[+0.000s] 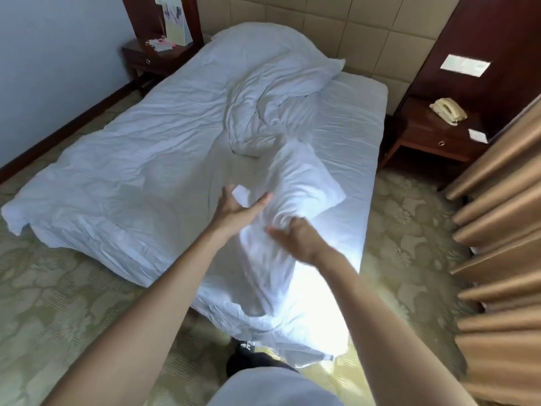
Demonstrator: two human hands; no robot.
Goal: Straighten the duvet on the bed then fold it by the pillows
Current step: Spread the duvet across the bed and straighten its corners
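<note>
Both hands are on a pillow at the bed's foot: left hand (238, 205) cups it loosely, right hand (295, 238) bunches its cover. Duvet (257, 112) sits crumpled mid-mattress, so a careless toss could land on and tangle it.

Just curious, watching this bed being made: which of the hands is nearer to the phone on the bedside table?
Right. The right hand is on the white bedding at the phone's side of the bed; the left hand is farther over, away from the phone.
</note>
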